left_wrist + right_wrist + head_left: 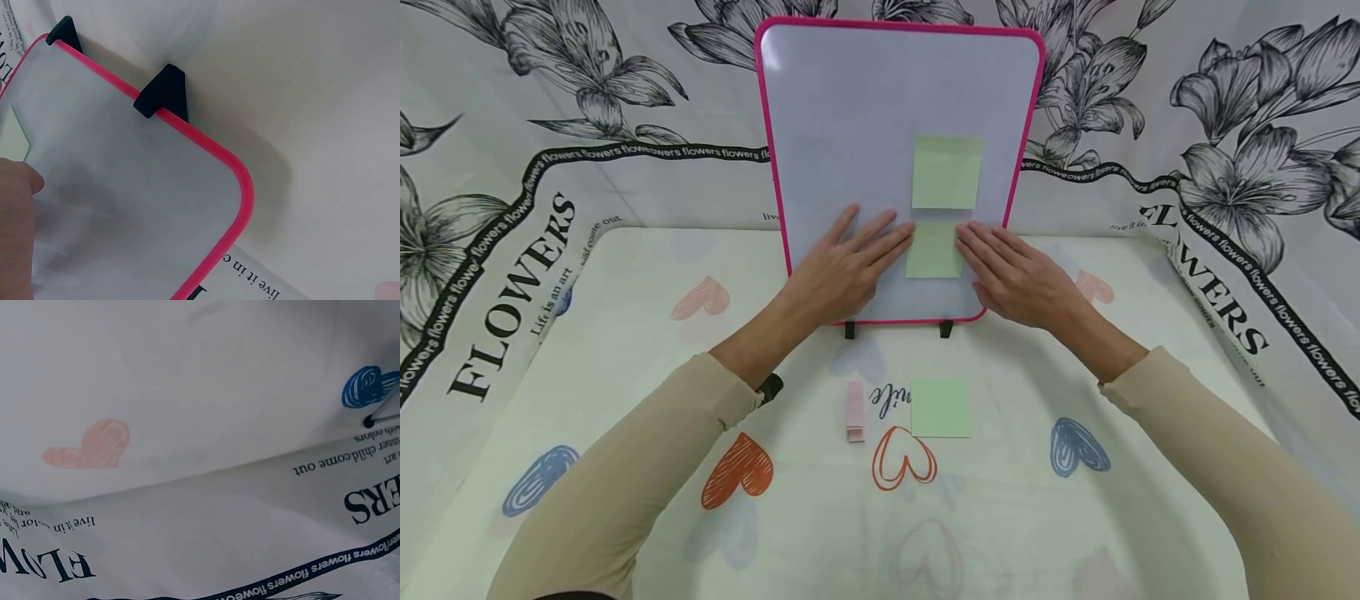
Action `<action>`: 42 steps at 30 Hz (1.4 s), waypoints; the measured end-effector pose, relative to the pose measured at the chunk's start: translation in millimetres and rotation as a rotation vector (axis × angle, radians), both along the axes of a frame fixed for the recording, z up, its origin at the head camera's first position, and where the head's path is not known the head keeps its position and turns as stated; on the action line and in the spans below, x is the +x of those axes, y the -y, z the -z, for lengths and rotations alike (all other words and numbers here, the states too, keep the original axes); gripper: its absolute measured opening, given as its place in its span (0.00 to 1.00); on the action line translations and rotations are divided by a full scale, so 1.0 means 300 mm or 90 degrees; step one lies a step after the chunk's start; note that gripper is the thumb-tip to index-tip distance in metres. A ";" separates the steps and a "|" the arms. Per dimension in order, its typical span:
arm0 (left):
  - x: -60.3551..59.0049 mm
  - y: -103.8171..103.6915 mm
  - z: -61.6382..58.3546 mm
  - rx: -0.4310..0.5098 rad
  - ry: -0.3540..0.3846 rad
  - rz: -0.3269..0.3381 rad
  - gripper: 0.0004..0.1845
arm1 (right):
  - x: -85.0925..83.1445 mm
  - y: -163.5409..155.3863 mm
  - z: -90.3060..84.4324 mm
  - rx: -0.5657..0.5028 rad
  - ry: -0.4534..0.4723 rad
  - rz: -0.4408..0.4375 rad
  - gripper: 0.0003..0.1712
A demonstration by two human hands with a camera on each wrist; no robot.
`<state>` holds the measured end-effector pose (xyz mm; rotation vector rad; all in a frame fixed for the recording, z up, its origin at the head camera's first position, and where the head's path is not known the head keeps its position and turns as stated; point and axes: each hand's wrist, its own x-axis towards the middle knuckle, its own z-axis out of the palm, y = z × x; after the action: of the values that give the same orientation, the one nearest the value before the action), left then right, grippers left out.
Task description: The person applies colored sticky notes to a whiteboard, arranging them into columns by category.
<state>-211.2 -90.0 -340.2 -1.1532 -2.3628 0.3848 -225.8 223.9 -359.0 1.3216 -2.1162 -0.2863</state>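
A whiteboard [842, 125] with a pink frame stands upright, bearing two light green sticky notes. The upper note [947, 172] sits just above the lower note [934, 250]. My left hand [850, 265] lies with fingers extended on the board, its fingertips at the lower note's left edge. From the other side, the straight fingers of my right hand [1018, 271] touch that note's right edge. In the left wrist view, part of the left hand [15, 219] shows beside a green note corner [11, 137]. The right wrist view does not show the right hand.
Two black feet [946, 329] support the board's bottom edge. In front of it on the heart-printed tablecloth [1000, 517] lie a green sticky note pad [941, 408] and a narrow pink strip [855, 411]. Flower-printed cloth [662, 192] hangs behind.
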 end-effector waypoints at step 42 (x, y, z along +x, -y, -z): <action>0.429 0.294 0.172 -0.042 0.256 0.180 0.31 | 0.438 0.403 0.121 -0.163 0.568 -0.048 0.33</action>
<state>-82.6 -178.3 -391.8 -1.7030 -2.4763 0.1409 -94.3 102.9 -395.4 1.5241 -2.6562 0.7198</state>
